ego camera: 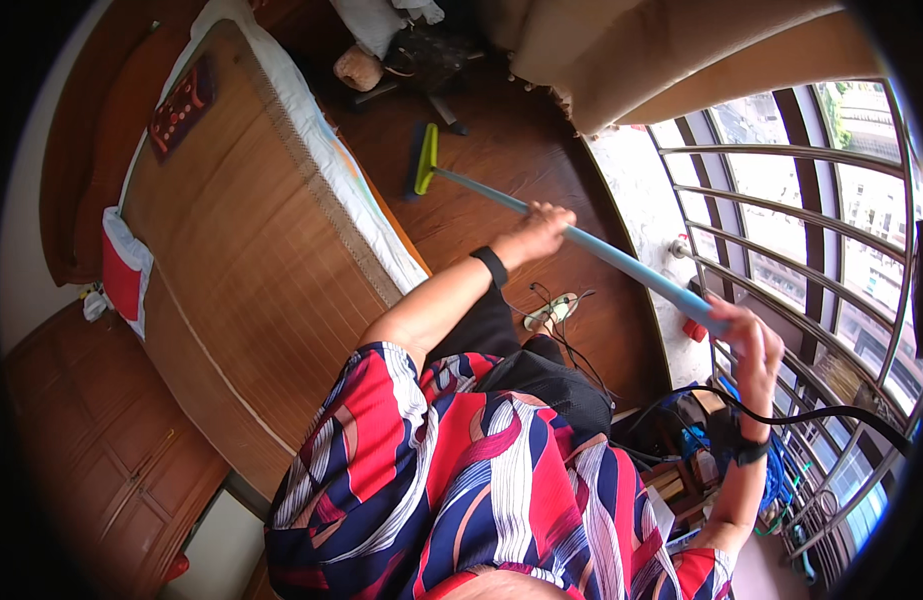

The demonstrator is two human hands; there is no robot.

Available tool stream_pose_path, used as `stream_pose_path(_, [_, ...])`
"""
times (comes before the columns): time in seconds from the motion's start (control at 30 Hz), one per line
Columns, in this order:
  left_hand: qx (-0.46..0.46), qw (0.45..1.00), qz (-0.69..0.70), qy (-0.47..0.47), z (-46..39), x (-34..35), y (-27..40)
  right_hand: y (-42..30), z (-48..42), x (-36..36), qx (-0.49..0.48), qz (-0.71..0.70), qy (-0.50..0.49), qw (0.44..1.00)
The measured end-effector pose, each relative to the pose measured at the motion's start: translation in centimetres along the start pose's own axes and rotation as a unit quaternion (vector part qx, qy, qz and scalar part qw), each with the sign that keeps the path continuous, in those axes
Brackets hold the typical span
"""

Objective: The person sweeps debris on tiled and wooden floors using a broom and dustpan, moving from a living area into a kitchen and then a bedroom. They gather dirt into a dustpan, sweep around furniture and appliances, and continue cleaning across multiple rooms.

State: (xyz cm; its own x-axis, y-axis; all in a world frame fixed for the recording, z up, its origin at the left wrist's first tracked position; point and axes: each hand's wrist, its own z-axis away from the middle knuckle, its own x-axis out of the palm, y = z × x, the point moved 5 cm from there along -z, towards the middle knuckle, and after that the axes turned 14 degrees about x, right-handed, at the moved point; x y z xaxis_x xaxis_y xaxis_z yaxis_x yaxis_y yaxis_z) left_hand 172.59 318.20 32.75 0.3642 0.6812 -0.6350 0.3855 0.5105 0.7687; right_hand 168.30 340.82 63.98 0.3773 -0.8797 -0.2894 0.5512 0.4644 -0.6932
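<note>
A broom with a light blue handle [626,264] slants across the view, its yellow-green head [427,160] with dark bristles down on the wooden floor beside the bed. My left hand [540,231] is closed around the middle part of the handle. Near the handle's upper end, by the window bars, my right hand [746,341] grips it. Both wrists wear dark bands.
A bed with a woven mat [259,225] stands on the left. Metal window bars [799,217] and a pale sill [634,180] run along the right. Black cables [581,360] lie near my slippered foot [553,311]. A wheeled chair base [446,112] stands ahead.
</note>
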Motion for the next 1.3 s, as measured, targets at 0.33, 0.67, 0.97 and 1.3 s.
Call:
stream_pose_path(0.33, [0.147,0.970,0.177,-0.071,-6.4,2.2,15.6,0.7,13.7,-11.6,-0.033,0.049,0.166,0.984])
stream_pose_path(0.67, [0.120,0.970,0.113,-0.180,-5.5,10.3,11.3,12.6,15.0,-6.1,0.011,-0.101,0.145,0.984])
stream_pose_path(0.97, [0.243,0.835,0.277,-0.408,-0.6,24.2,32.3,19.3,37.0,-10.0,0.117,-0.124,0.348,0.922])
stream_pose_path(1.3, [0.388,0.739,0.280,-0.474,2.9,22.2,48.1,24.1,57.3,-10.1,0.091,-0.146,0.491,0.854])
